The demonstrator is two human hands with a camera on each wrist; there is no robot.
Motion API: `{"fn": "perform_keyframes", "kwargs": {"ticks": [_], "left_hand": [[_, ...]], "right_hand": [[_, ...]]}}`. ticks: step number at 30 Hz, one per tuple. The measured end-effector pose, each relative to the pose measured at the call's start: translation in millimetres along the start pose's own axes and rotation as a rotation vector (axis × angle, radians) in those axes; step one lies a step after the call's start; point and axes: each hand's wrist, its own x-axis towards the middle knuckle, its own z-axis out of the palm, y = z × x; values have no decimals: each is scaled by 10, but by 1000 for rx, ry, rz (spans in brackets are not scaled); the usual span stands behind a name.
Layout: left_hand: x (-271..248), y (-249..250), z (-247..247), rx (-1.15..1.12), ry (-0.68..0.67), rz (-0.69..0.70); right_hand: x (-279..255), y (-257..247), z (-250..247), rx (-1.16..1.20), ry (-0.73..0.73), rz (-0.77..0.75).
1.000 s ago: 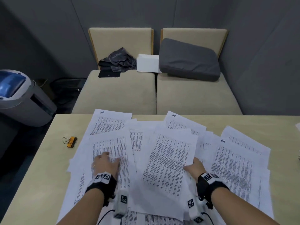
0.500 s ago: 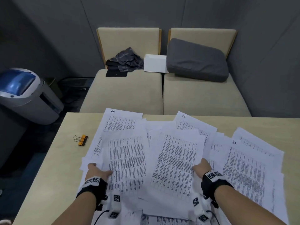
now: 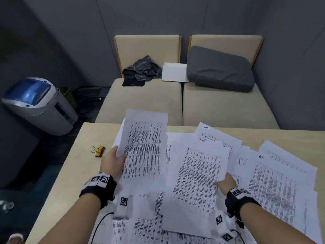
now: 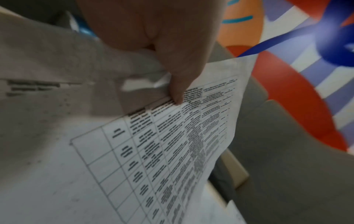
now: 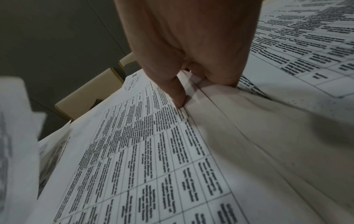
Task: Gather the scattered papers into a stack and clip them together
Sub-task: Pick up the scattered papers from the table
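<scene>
Beige table (image 3: pixel 73 173) (grey walls (image 3: pixel 175 14)).

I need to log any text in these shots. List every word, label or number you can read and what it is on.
"HR", handwritten: top corner of the far sheet.
"HR", handwritten: top of the right-hand sheet.
Printed tables on the papers, including the sheets in the left hand: too small and blurred to read.
Square coded markers on the wrist bands: patterns, no words.
Binder clip: no text visible.
</scene>
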Motion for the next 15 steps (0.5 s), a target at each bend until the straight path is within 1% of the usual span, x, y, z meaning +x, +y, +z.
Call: {"fn": "perform_keyframes", "kwargs": {"ticks": [2,4,6,8,10,12,13,15], "left_hand": [[30,321,-133,-46,52,94],[29,631,-224,-141,87,154],[-7,906,-242,-217,105,193],[-62,1081,-142,-282,27,169],[-111,1119,68,-356,-115,111],[-145,1039,351,-372,-227,53],[-163,984,498,-359,-266,21],[-222,907,792,-332,-310,-10]], "right_hand": [[-16,41,-15,18,2,-10],[-42,71,-48,24,5,-27],[-61,109,-62,65,-43,-50],[-104,129,-67,122,-79,-34],[-197,106,-74,208,-94,5],[-257,83,-106,389,-139,53],[-261,90,-104,494,-172,102],[-250,122,-128,698,-252,151]]}}
